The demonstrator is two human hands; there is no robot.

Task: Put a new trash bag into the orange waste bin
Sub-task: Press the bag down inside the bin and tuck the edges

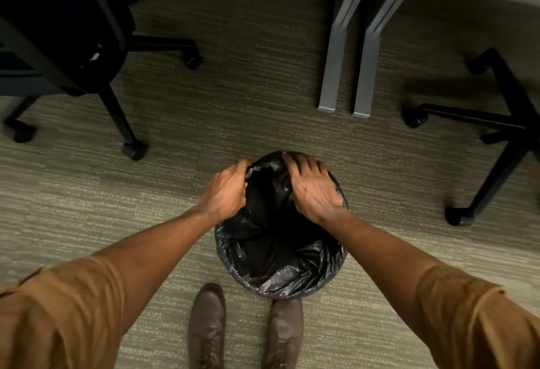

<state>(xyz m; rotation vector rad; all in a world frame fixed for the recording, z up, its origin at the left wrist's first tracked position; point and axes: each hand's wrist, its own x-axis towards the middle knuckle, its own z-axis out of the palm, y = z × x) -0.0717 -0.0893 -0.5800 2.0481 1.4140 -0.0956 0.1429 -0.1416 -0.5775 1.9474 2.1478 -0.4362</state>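
A black trash bag (274,254) lines a round bin standing on the carpet in front of my shoes. The plastic is folded over the rim all round, so the bin's orange wall is hidden. My left hand (226,190) grips the bag's edge at the far left of the rim, fingers curled around the plastic. My right hand (312,187) lies over the far right of the rim, fingers spread and pressing the bag's edge down over it.
An office chair base with castors (133,149) stands at the back left, another chair base (458,216) at the right. Two grey desk legs (344,76) rise just behind the bin. My brown shoes (207,327) touch the bin's near side.
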